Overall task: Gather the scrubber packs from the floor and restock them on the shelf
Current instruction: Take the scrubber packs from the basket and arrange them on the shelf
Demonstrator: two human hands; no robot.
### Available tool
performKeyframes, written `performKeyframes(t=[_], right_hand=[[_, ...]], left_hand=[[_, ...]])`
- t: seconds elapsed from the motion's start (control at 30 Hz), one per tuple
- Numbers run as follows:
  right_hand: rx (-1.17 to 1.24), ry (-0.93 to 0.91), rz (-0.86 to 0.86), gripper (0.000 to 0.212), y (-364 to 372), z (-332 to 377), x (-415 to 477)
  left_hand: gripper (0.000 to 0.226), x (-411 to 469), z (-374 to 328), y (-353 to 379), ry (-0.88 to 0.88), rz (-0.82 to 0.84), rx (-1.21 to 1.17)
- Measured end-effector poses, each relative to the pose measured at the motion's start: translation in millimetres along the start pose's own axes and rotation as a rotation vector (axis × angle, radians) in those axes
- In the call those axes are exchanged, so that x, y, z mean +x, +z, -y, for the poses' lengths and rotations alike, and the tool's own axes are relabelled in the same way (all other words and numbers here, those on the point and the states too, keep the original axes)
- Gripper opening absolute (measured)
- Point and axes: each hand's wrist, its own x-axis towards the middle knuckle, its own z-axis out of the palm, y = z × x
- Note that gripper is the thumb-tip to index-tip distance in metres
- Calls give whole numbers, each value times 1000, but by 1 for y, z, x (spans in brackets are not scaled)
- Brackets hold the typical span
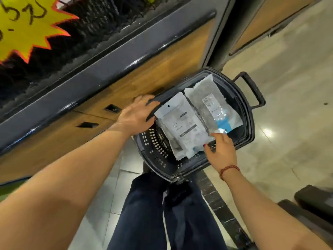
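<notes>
Inside the basket [251, 123], two scrubber packs lay side by side and touching. A white scrubber pack [182, 127] with a hang hole lay toward the basket's shelf side. A grey scrubber pack [210, 103] with a blue corner lay toward its handle side. The left hand [134, 116] gripped the basket's rim nearest the wooden shelf unit [144, 74], fingers curled over it. The right hand [220, 150] touched the packs' lower ends near the basket's closest rim; whether it gripped either pack could not be told.
</notes>
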Motion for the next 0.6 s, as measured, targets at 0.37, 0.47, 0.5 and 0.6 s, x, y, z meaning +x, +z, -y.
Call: performKeyframes(t=[0.37,0.47,0.5,0.6], right_hand=[[-10,297,-124,61,42,-17,-20],[-7,502,-131,64,69,-14,-16],[19,569,-164,66,80,-13,-13],[147,748,-246,78,109,-12,2]], left_hand=[[61,96,1,15,402,92,235],[67,132,13,9,397,134,218],[67,144,18,9,411,131,222],[69,171,31,24,470,160,236]])
